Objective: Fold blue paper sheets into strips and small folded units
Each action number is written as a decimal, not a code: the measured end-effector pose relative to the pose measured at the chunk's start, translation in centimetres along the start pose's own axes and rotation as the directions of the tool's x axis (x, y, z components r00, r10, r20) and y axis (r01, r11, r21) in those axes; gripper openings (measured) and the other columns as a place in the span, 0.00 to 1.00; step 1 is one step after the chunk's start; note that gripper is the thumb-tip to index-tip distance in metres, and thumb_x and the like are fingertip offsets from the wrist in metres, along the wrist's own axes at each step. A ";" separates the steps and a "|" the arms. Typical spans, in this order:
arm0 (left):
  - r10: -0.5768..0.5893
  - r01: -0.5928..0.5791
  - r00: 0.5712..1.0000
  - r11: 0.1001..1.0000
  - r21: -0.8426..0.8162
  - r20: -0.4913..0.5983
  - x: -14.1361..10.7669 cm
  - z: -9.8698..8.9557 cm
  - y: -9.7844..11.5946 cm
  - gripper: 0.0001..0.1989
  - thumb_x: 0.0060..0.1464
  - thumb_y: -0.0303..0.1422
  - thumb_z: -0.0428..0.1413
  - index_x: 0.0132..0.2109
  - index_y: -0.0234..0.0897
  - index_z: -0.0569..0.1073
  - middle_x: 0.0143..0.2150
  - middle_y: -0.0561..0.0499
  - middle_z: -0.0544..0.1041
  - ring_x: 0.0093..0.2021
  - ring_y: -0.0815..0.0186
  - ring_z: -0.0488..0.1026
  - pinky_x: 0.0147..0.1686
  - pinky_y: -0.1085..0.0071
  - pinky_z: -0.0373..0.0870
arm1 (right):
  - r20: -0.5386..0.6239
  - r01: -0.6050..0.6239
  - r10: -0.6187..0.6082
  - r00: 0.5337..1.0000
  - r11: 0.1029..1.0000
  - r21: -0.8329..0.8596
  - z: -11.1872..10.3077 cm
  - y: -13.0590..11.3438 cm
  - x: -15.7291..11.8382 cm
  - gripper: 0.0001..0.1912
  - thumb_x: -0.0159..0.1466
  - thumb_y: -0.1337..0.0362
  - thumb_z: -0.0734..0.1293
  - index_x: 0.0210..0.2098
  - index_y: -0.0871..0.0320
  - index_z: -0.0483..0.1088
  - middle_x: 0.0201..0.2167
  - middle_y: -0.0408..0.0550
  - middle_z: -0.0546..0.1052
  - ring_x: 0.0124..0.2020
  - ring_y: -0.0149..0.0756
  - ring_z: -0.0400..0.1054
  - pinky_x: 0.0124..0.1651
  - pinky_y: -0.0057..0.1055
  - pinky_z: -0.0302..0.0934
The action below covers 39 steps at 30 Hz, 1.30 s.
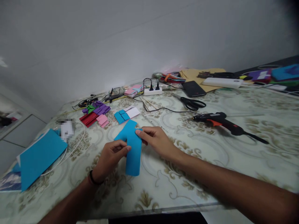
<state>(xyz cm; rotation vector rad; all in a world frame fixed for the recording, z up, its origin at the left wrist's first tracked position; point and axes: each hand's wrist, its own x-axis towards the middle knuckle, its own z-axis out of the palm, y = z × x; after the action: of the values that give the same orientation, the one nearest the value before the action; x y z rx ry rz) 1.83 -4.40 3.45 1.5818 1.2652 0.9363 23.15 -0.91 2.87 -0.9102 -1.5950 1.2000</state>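
Note:
A piece of blue paper, folded into a long strip with a flap spreading to the upper left, is held above the table between both hands. My left hand pinches its left edge around mid-height, thumb in front. My right hand grips the upper right edge between thumb and fingers. Just beyond the paper lie a small folded blue paper piece and a white one. A larger sheet of blue paper rests at the left.
Folded red paper, pink paper and purple paper lie at the back left. Black scissors, a glue gun, a dark phone-like slab and a power strip with cables occupy the right and back.

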 end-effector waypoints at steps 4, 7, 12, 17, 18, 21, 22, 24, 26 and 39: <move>-0.008 0.008 1.000 1.000 -0.013 -0.006 0.0 0.1 -0.2 0.17 0.55 0.44 0.66 0.30 0.34 0.77 0.26 0.53 0.73 0.27 0.70 0.69 0.28 0.76 0.65 | -0.002 0.010 -0.010 1.000 1.000 -0.015 0.0 -0.2 0.0 0.30 0.67 0.41 0.66 0.21 0.57 0.63 0.19 0.38 0.63 0.24 0.27 0.56 0.31 0.29 0.51; 0.000 -0.001 1.000 1.000 -0.011 -0.005 0.0 0.1 -0.3 0.17 0.55 0.44 0.66 0.31 0.34 0.76 0.26 0.54 0.72 0.27 0.70 0.68 0.28 0.76 0.65 | -0.001 0.018 -0.018 1.000 1.000 -0.017 0.0 -0.4 0.0 0.30 0.67 0.41 0.66 0.21 0.57 0.62 0.19 0.38 0.63 0.24 0.27 0.55 0.31 0.30 0.50; 0.035 -0.036 0.999 0.999 0.035 0.004 -0.1 0.0 -0.2 0.16 0.57 0.42 0.65 0.31 0.33 0.76 0.26 0.54 0.72 0.27 0.71 0.67 0.28 0.76 0.64 | 0.006 0.028 -0.027 1.000 1.000 -0.010 0.0 -0.4 -0.1 0.27 0.68 0.45 0.65 0.21 0.57 0.62 0.20 0.38 0.64 0.24 0.27 0.55 0.30 0.30 0.50; 0.045 -0.045 0.999 0.998 0.037 0.010 -0.1 -0.1 -0.3 0.16 0.57 0.42 0.64 0.30 0.33 0.76 0.26 0.54 0.73 0.27 0.71 0.68 0.28 0.76 0.63 | -0.007 0.026 -0.026 1.000 0.999 -0.027 0.1 -0.3 -0.2 0.25 0.69 0.48 0.64 0.22 0.57 0.62 0.20 0.38 0.63 0.24 0.26 0.55 0.30 0.29 0.50; 0.046 -0.046 0.999 0.998 0.038 0.011 -0.1 -0.1 -0.3 0.16 0.57 0.42 0.64 0.30 0.33 0.76 0.26 0.54 0.73 0.27 0.71 0.67 0.28 0.76 0.63 | -0.010 0.026 -0.027 1.000 0.999 -0.028 0.1 -0.3 -0.2 0.25 0.69 0.48 0.64 0.21 0.57 0.62 0.20 0.38 0.63 0.23 0.26 0.55 0.30 0.29 0.50; 0.053 -0.054 0.998 0.998 0.034 0.024 -0.2 -0.1 -0.2 0.15 0.58 0.41 0.64 0.31 0.34 0.76 0.25 0.55 0.72 0.26 0.72 0.66 0.27 0.77 0.61 | -0.018 0.026 -0.026 0.999 0.999 -0.031 0.1 -0.5 -0.2 0.26 0.69 0.48 0.64 0.21 0.56 0.61 0.19 0.38 0.63 0.23 0.26 0.54 0.30 0.30 0.50; 0.057 -0.058 0.998 0.998 0.031 0.032 -0.2 -0.1 -0.2 0.15 0.58 0.41 0.64 0.31 0.34 0.76 0.25 0.55 0.72 0.26 0.72 0.66 0.27 0.77 0.61 | -0.017 0.025 -0.026 1.000 0.999 -0.031 0.1 -0.6 -0.2 0.26 0.69 0.48 0.64 0.21 0.56 0.61 0.19 0.38 0.63 0.23 0.26 0.54 0.29 0.30 0.50; 0.066 -0.067 0.997 0.997 0.026 0.038 -0.3 0.0 -0.1 0.15 0.58 0.41 0.64 0.30 0.34 0.76 0.25 0.55 0.71 0.26 0.73 0.65 0.27 0.77 0.61 | -0.015 0.027 -0.028 1.000 0.999 -0.032 0.2 -0.6 -0.3 0.26 0.69 0.48 0.64 0.21 0.56 0.62 0.19 0.38 0.63 0.23 0.26 0.54 0.29 0.30 0.50; 0.076 -0.077 0.996 0.997 0.029 0.035 -0.3 0.0 -0.1 0.16 0.58 0.41 0.64 0.30 0.34 0.75 0.25 0.55 0.71 0.26 0.73 0.64 0.27 0.77 0.60 | -0.015 0.028 -0.028 0.999 0.999 -0.028 0.2 -0.6 -0.3 0.26 0.69 0.48 0.63 0.21 0.56 0.62 0.19 0.38 0.63 0.23 0.26 0.54 0.29 0.30 0.50; 0.027 -0.027 1.000 0.996 0.086 0.005 -0.1 -0.2 -0.3 0.15 0.59 0.43 0.63 0.32 0.34 0.78 0.26 0.54 0.76 0.27 0.70 0.71 0.28 0.76 0.65 | -0.018 0.003 -0.003 1.000 1.000 -0.022 0.2 -0.2 -0.2 0.27 0.68 0.46 0.64 0.20 0.57 0.61 0.19 0.39 0.63 0.24 0.27 0.55 0.30 0.30 0.50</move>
<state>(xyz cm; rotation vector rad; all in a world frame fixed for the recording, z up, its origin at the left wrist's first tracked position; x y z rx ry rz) 1.56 -4.43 3.24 1.6702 1.2995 0.9060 23.04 -1.23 3.02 -0.9296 -1.5968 1.1712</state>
